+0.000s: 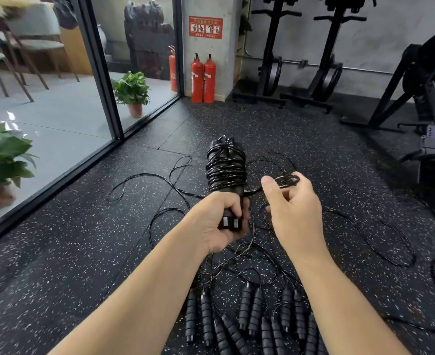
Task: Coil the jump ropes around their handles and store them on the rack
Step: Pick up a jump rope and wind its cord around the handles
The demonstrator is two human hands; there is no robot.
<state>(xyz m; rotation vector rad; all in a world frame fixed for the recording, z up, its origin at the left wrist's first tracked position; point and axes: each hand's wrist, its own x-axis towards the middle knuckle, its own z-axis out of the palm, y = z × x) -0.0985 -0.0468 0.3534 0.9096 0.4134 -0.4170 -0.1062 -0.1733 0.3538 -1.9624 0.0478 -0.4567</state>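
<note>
My left hand (220, 221) grips the lower end of a pair of black jump rope handles (225, 167) held upright, with thin black rope coiled many times round their upper part. My right hand (292, 201) is just to the right and pinches the loose end loop of that rope (287, 181) between thumb and fingers. On the floor below my arms lie several more black foam handles (249, 311) in pairs, and their thin ropes (144, 180) sprawl tangled over the floor.
Speckled black rubber floor (83, 252). A glass wall (57, 98) with a dark frame runs along the left, potted plants behind it. Two red fire extinguishers (203, 79) stand by a concrete pillar. Black gym racks (301, 60) and a machine (429, 98) stand at back and right.
</note>
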